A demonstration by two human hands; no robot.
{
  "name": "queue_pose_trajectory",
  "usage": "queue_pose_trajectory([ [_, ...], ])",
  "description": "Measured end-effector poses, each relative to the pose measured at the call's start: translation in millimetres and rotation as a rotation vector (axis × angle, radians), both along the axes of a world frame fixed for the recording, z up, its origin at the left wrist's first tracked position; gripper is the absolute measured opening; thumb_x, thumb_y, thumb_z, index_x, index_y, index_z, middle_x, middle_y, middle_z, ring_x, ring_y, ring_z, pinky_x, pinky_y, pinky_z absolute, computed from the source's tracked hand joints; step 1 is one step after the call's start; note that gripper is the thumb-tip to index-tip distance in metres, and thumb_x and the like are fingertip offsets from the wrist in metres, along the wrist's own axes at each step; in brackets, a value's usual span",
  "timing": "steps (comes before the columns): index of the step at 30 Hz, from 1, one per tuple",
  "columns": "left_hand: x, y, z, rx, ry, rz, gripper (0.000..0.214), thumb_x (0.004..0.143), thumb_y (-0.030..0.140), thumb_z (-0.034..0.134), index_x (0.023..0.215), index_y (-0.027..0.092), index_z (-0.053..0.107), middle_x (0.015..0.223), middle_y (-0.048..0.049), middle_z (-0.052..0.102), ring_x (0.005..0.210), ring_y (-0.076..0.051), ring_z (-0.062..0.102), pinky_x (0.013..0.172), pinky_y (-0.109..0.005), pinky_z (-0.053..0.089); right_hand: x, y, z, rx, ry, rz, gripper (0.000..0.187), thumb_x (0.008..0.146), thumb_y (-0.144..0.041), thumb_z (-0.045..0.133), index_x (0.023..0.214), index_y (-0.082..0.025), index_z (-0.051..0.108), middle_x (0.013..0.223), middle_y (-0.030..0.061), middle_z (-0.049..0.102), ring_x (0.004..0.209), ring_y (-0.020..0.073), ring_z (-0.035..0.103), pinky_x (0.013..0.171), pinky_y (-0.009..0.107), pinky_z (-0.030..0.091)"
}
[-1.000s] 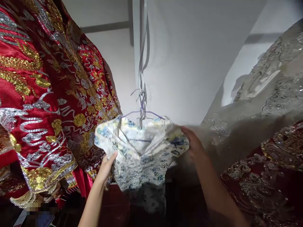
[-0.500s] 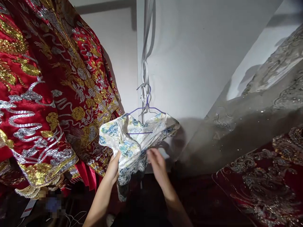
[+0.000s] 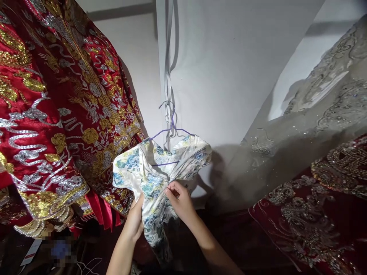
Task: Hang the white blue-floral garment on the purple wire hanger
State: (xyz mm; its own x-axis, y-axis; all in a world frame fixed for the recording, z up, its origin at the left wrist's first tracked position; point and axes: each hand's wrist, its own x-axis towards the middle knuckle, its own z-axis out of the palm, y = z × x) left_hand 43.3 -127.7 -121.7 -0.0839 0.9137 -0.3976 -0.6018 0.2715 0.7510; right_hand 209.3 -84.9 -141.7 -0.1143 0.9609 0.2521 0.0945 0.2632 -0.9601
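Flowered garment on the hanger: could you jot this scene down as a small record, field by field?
Garment: white with blue and yellow flowers, open at the neck
Hanger: thin, purple, inside the garment's shoulders
Left hand: holding the garment's side
Right hand: at the bottom of the neck opening
Picture's left: red jacket, gold and silver embroidery
Picture's right: dark red beaded cloth

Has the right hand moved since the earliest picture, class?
Yes. Judged against the red jacket, the right hand has moved left, closer to it, and down.
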Motion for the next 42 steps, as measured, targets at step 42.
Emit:
queue_pose_trajectory([
  [42, 82.6, 29.3, -22.7, 0.627, 1.058, -0.221, 0.011, 0.095, 0.026, 0.048, 0.086, 0.022, 0.053, 0.079, -0.0029, 0.062, 0.072, -0.018, 0.059, 0.068, -0.027, 0.041, 46.1, 34.8, 88.3, -0.156, 0.232, -0.023, 0.032, 0.085, -0.044, 0.061, 0.067, -0.018, 0.064, 0.042, -0.0053, 0.048, 0.037, 0.0088, 0.04, 0.042, 0.023, 0.034],
])
